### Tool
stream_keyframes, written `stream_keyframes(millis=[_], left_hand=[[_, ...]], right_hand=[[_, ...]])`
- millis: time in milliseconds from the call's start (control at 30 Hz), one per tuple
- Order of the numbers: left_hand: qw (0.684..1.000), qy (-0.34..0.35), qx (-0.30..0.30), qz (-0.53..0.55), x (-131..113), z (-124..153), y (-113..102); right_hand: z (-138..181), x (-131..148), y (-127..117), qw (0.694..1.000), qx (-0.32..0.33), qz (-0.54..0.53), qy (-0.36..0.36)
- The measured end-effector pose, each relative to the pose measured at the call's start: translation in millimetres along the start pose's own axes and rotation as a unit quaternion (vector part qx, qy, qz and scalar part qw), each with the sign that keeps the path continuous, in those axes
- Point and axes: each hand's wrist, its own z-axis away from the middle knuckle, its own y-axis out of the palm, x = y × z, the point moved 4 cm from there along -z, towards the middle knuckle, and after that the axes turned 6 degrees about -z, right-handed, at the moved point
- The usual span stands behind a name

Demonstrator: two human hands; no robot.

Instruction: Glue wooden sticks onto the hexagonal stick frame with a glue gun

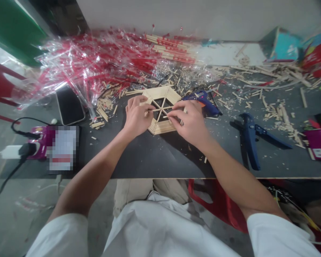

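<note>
A hexagonal frame (160, 93) built from layered thin wooden sticks lies on the dark tabletop, with crossing sticks forming spokes (162, 109) inside it. My left hand (139, 116) is at its left side, thumb and finger pinched at the outer end of a spoke stick. On the right side, my right hand (191, 119) has its fingers closed around a thin wooden stick (165, 116), whose tip pokes out towards the centre. Both hands cover parts of the frame's sides. Just behind my right hand rests a blue glue gun (212, 104), partly hidden.
Red-and-clear plastic packaging (101, 60) heaps at the back left, near bundled sticks (173, 50). Stick offcuts (278, 114) litter the right. A blue cutter (248, 137) lies there. At left are a dark phone (69, 105), another phone (64, 148) and a purple power strip (40, 142) with cables.
</note>
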Motion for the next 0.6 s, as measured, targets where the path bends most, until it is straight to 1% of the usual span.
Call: stream_keyframes(millis=[67, 267, 433, 600], left_hand=[[1.000, 0.003, 0.009, 0.003, 0, -1, 0], [1.000, 0.025, -0.011, 0.007, -2, 0, 3], [0.999, 0.034, -0.011, -0.002, -2, 0, 5], [0.999, 0.038, -0.009, 0.001, -3, 1, 4]], right_hand=[[0, 2, 5, 0.999, 0.023, 0.027, -0.014], [2, 8, 16, 0.994, 0.057, 0.076, -0.058], [2, 7, 18, 0.992, 0.074, 0.085, -0.054], [3, 9, 17, 0.988, 0.089, 0.109, -0.066]])
